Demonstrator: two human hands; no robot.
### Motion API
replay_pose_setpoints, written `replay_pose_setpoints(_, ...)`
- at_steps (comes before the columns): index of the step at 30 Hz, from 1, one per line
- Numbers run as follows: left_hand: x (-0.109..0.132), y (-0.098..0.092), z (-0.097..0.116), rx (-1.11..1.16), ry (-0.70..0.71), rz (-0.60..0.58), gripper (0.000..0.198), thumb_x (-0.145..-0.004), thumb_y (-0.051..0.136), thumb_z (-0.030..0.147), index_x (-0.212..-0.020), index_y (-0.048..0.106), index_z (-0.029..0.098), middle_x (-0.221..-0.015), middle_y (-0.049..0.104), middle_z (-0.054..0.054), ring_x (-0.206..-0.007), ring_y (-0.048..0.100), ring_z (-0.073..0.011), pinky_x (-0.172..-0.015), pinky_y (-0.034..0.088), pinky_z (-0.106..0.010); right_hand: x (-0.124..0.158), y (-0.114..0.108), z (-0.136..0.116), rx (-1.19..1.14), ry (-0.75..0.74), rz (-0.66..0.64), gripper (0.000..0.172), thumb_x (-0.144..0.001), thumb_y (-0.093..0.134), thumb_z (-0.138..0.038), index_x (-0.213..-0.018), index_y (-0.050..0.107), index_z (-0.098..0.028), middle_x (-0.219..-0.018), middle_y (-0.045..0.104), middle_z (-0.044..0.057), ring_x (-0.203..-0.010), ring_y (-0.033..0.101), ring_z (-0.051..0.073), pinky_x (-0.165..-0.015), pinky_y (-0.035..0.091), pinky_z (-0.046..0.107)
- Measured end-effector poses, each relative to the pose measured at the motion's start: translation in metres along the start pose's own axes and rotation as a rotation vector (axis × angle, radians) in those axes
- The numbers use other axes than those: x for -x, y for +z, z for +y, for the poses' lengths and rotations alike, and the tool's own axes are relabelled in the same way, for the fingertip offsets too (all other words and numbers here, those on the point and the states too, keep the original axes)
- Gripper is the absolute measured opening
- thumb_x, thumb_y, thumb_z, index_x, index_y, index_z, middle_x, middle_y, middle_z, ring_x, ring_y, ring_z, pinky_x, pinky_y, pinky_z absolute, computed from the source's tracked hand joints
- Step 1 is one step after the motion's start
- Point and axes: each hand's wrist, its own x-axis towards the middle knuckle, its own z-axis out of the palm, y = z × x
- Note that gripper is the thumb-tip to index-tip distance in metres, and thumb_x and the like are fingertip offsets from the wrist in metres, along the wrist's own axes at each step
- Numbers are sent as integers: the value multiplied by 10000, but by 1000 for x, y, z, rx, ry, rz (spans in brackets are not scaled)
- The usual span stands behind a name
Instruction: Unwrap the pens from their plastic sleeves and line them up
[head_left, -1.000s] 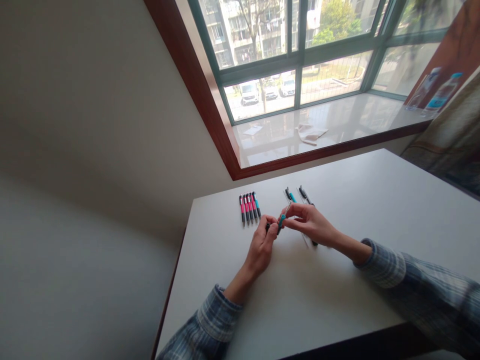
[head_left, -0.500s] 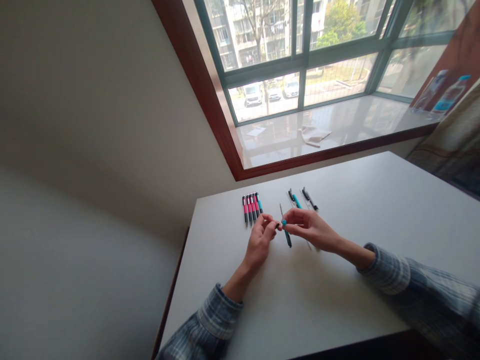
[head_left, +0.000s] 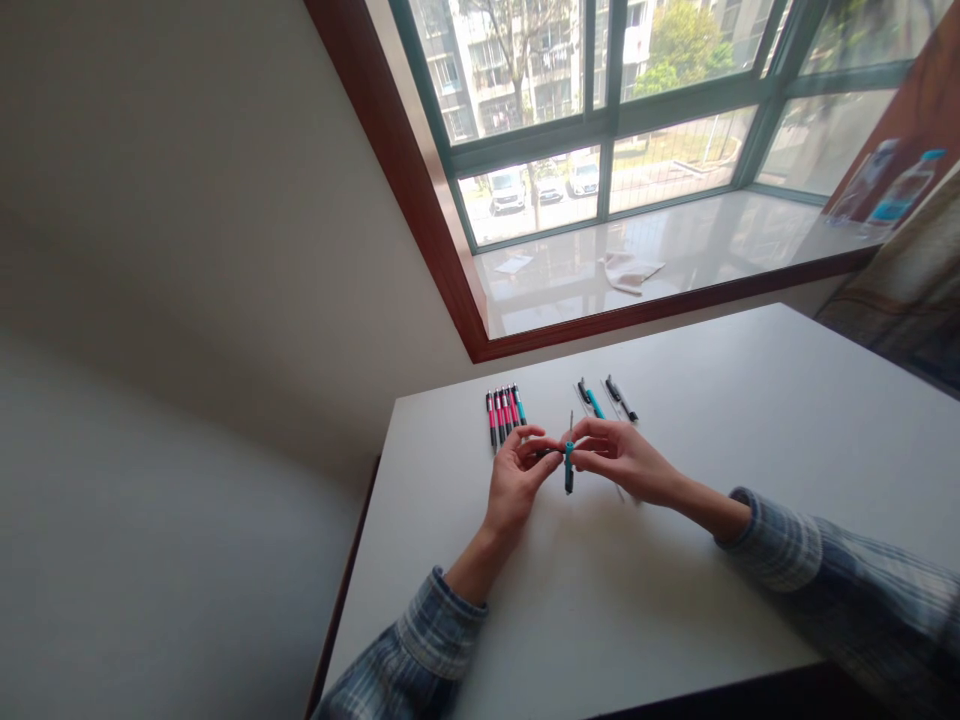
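My right hand [head_left: 626,457] pinches a teal and black pen barrel [head_left: 569,472] just above the table, its black end towards me. A thin refill [head_left: 571,422] sticks out of the barrel's far end. Close beside it, my left hand [head_left: 516,487] has its fingers closed on a small dark pen part [head_left: 542,454], mostly covered by the fingertips. The two sets of fingertips nearly meet at the barrel. Beyond my left hand lies a row of several pink and teal pens [head_left: 502,412].
Past my right hand are a teal barrel [head_left: 595,403] with a black part and thin refill, and a black and clear pen piece [head_left: 622,398]. They lie on the white table [head_left: 675,600]. The windowsill holds a cloth [head_left: 631,272] and a plastic bottle [head_left: 904,193].
The barrel has turned more upright in my right fingers. My left fingers have shifted slightly, bringing the dark part closer to level against the barrel.
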Motion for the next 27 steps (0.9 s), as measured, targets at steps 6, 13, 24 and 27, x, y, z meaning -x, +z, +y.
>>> replay_pose_setpoints(6, -4, -5, -3, 237, -60, 51, 437, -716, 907, 204, -1029, 603, 195, -958, 785, -43, -907, 725, -153, -908, 517, -292, 1, 1, 3, -52, 7, -28, 339, -883, 768, -470, -1028, 694, -173, -907, 717, 57, -841, 698, 192, -778, 566, 329)
replay_pose_setpoints(13, -13, -15, 7, 392, -42, 134, 333, -751, 890, 199, -1020, 694, 188, -1008, 770, -20, -855, 697, -88, -821, 531, -207, 4, 10, 2, 29, 46, -82, 313, -870, 769, -460, -982, 712, -173, -902, 722, 42, -785, 651, 165, -700, 521, 282)
replay_pose_setpoints(24, -13, -14, 13, 505, -44, 112, 224, -804, 854, 249, -973, 720, 188, -954, 738, 4, -781, 664, -74, -736, 541, -197, 6, 13, 1, 68, 70, -99, 266, -866, 764, -418, -948, 730, -167, -868, 720, 37, -751, 642, 160, -675, 513, 274)
replay_pose_setpoints(27, -13, -14, 13, 490, -46, 105, 235, -796, 863, 252, -970, 717, 193, -952, 736, 12, -778, 660, -68, -741, 541, -194, 7, 13, 1, 65, 72, -105, 277, -860, 766, -430, -948, 736, -169, -878, 725, 44, -764, 652, 169, -673, 521, 277)
